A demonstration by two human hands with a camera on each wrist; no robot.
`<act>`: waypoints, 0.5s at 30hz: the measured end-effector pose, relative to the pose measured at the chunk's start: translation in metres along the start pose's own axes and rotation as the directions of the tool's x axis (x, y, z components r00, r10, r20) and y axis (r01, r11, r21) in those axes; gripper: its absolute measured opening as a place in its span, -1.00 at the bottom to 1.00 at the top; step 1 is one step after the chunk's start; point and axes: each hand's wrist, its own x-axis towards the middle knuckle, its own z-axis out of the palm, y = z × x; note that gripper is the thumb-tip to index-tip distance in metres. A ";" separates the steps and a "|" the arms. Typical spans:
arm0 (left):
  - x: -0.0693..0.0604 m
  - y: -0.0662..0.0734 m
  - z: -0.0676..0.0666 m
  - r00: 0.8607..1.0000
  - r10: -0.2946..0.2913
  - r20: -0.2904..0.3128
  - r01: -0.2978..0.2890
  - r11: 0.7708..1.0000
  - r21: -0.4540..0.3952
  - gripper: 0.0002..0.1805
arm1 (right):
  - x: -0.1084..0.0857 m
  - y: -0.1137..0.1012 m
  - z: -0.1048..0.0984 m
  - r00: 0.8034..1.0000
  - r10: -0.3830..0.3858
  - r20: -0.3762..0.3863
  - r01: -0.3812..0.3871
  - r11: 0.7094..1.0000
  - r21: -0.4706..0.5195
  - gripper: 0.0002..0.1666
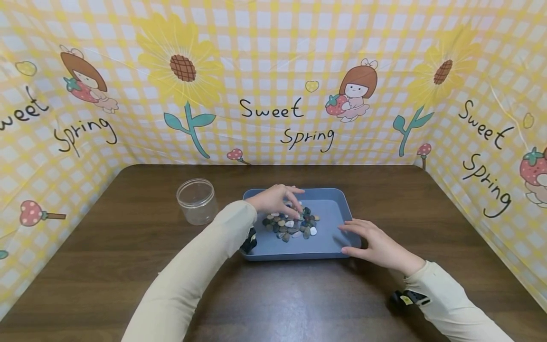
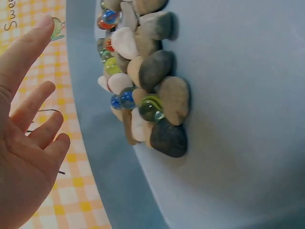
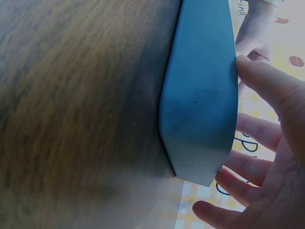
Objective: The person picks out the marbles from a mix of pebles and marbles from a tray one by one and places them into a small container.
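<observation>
A blue-grey tray [image 1: 329, 237] holds a heap of pebbles [image 1: 289, 230] and glass marbles. My left hand [image 1: 275, 199] is over the heap; in the left wrist view, that hand [image 2: 26, 148] has a clear greenish glass marble [image 2: 57, 28] at its thumb tip, the opposing fingertip hidden, other fingers loosely bent. Blue, green and red marbles lie among the stones [image 2: 157, 71]. At the tray's right side is my right hand [image 1: 378, 244], fingers spread. The right wrist view has this hand [image 3: 274, 160] with thumb and fingers at the rim of the tray [image 3: 200, 95].
A clear, lidless plastic jar [image 1: 197, 204] stands on the brown wooden table [image 1: 128, 237], left of the tray. Yellow checked cloth [image 1: 265, 71] with printed flowers and figures surrounds the back and sides of the table.
</observation>
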 end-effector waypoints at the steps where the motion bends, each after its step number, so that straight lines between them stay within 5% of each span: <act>1: -0.001 0.001 -0.001 1.000 0.009 -0.005 -0.009 1.000 0.011 -0.78 | 0.000 0.000 0.000 1.000 0.000 0.000 0.000 1.000 0.001 -0.40; 15: -0.011 0.004 -0.013 0.997 0.037 -0.063 -0.036 0.999 0.017 -0.78 | 0.002 0.003 0.002 1.000 0.009 0.010 -0.009 1.000 0.017 -0.38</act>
